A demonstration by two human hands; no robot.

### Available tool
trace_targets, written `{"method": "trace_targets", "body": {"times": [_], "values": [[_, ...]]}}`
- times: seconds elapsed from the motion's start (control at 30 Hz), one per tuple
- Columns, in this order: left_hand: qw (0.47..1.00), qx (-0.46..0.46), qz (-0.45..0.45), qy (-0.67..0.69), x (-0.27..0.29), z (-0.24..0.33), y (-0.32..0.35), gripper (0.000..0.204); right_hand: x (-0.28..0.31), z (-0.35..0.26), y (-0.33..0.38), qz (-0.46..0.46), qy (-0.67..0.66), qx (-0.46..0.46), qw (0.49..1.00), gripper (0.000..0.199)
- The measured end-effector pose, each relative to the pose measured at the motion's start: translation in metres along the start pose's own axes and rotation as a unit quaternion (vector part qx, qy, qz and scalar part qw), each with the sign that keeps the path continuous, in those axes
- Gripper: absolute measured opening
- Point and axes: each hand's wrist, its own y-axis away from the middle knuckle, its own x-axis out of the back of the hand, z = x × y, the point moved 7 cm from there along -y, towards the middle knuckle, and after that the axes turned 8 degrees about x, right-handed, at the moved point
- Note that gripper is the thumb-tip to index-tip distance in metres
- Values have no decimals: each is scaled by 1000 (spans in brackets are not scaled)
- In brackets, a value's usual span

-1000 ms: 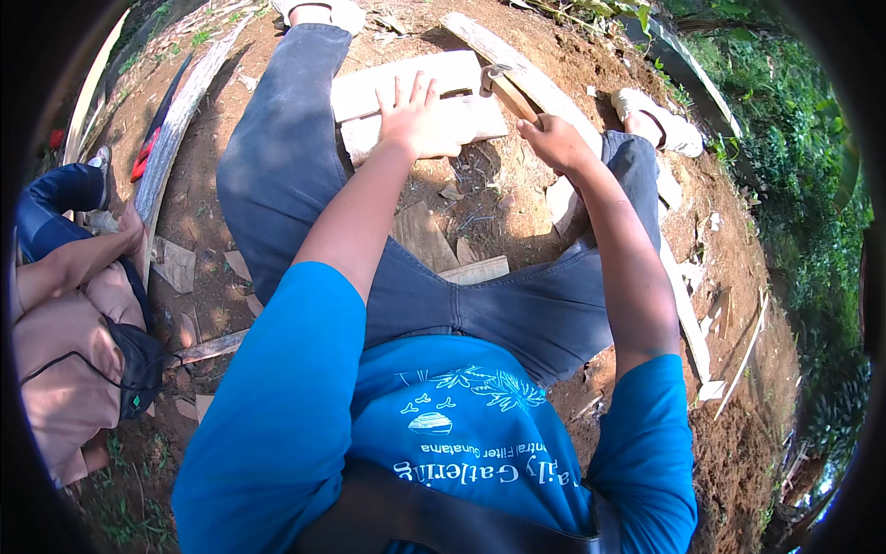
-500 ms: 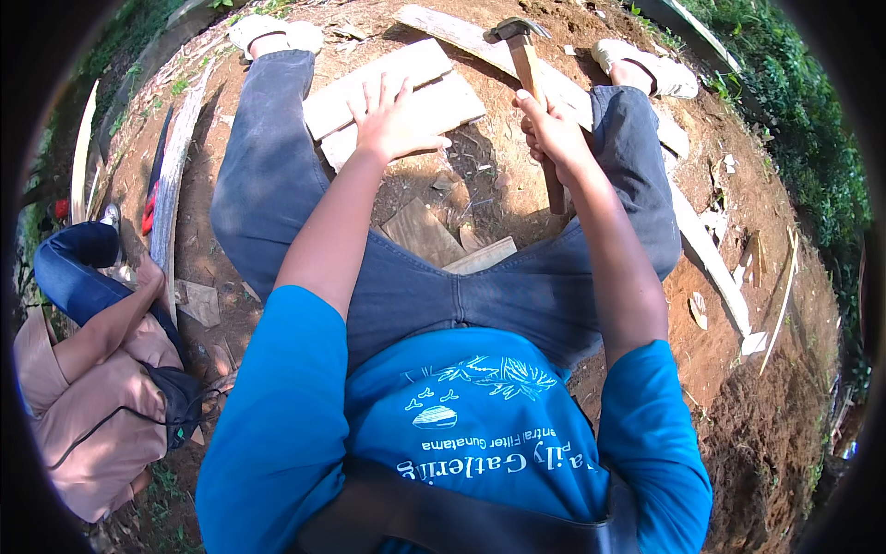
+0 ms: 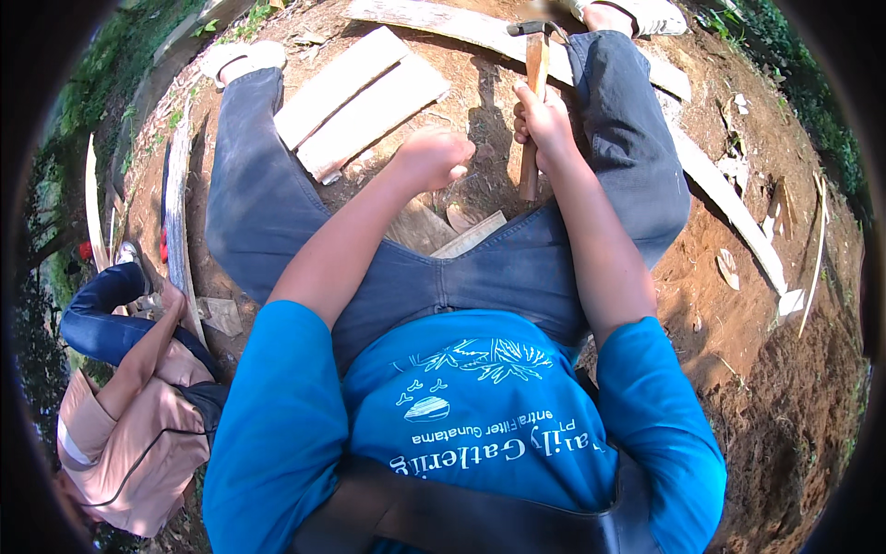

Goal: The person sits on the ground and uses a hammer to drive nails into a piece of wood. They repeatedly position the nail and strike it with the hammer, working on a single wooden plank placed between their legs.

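My right hand [image 3: 546, 127] is wrapped around the wooden handle of a claw hammer [image 3: 536, 63], which stands with its dark metal head up and away from me. My left hand [image 3: 431, 160] is curled closed over the ground between my legs, apart from the boards; whatever it may hold is hidden by the fingers. Beyond it and to its left, two pale wooden boards lie side by side, an upper board [image 3: 340, 85] and a lower board [image 3: 377, 115]. Near my lap sit a brownish wood offcut [image 3: 415, 227] and a narrow pale strip [image 3: 469, 235].
A long plank [image 3: 434, 23] crosses the ground beyond the boards. To the right lie a curved wood strip [image 3: 734, 208] and scraps on brown soil. At left, another person [image 3: 138, 406] sits beside a long weathered plank [image 3: 179, 222] and a red-handled tool [image 3: 163, 245].
My left hand has lifted off the boards, drawn back toward me and curled closed. The right hand still grips the hammer, nearly in place. The view has shifted slightly.
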Motion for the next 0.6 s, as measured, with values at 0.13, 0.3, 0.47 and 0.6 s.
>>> {"method": "trace_targets", "body": {"times": [0.13, 0.3, 0.47, 0.6], "values": [[998, 8, -59, -23, -23, 12, 6, 19, -1, 0, -1, 9, 4, 10, 1000, 24], [996, 5, -46, -73, -31, 18, 11, 12, -4, 2, 3, -21, 35, 7, 999, 23], [996, 4, -3, -93, -40, 19, 17, 5, -6, 3, 4, -10, 31, 21, 999, 26], [997, 19, 1, -80, -37, 22, 18, 5, -7, 3, 3, 2, 37, 23, 999, 28]]}}
